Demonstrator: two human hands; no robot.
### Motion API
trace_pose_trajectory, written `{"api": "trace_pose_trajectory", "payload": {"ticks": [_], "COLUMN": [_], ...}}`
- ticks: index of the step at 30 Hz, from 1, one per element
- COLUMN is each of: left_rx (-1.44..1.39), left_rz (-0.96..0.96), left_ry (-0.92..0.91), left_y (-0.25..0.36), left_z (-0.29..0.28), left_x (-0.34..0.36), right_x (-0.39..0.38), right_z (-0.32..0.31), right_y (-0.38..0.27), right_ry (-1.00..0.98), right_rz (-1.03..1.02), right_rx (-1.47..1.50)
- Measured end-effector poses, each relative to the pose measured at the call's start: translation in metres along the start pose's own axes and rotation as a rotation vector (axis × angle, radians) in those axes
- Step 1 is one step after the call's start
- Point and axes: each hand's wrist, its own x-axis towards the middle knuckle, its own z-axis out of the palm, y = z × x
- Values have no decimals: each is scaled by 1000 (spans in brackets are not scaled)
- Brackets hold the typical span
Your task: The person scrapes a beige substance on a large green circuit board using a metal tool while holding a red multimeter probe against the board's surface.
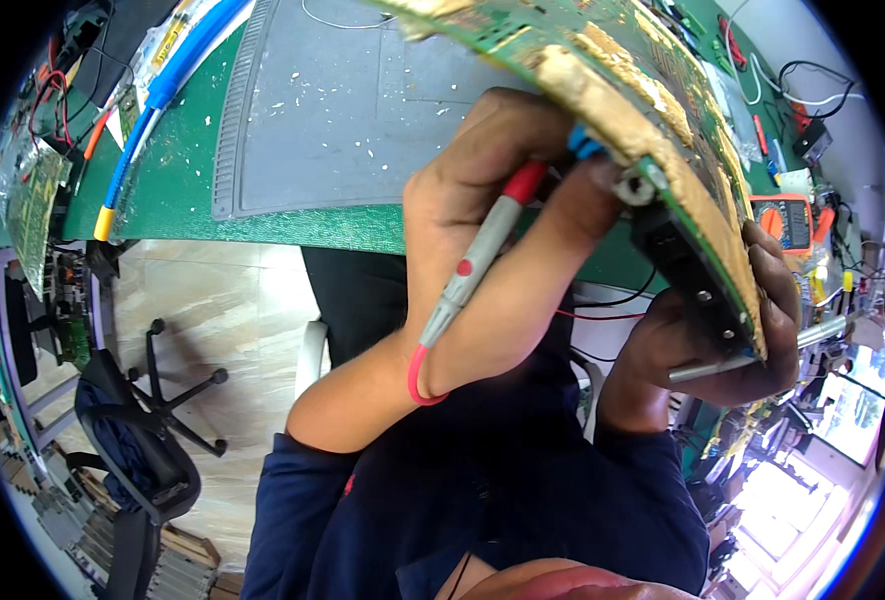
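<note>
A large green circuit board (pixel 711 150), crusted along its edge and face with tan material, is held up tilted above the table. My left hand (pixel 493 200) is closed at its near edge, thumb and fingers by a small blue component (pixel 585 143). The same hand holds a grey test probe (pixel 478 262) with a red end and a red lead. My right hand (pixel 733 340) is wrapped around the board's right end, beside a black connector block (pixel 698 280). A slim silver rod-shaped tool (pixel 808 334) passes through my right hand; its kind is unclear. The probe's tip is hidden.
A grey work mat (pixel 333 120) with scattered crumbs lies on the green table (pixel 293 228). A blue cable-like tool with a yellow end (pixel 106 222) is at left. An orange multimeter (pixel 783 222) stands at right among wires and tools. An office chair (pixel 143 430) is on the floor at left.
</note>
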Motion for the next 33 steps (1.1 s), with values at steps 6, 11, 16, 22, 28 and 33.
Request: {"api": "trace_pose_trajectory", "payload": {"ticks": [6, 11, 16, 22, 28, 33], "left_rx": [-87, -131, -147, 126, 319, 262], "left_rz": [-15, 46, 28, 326, 522, 582], "left_ry": [-11, -57, -45, 3, 290, 264], "left_y": [8, 2, 2, -10, -25, -28], "left_z": [14, 10, 7, -5, 11, 6], "left_x": [13, 8, 3, 6, 8, 13], "right_x": [14, 16, 12, 13, 15, 13], "right_z": [3, 3, 9, 16, 13, 2], "right_y": [-1, -2, -9, -14, -9, 2], "right_ry": [104, 116, 166, 238, 252, 276], "right_rz": [35, 39, 143, 128, 70, 6], "right_rx": [-84, -131, -108, -206, -258, -314]}}
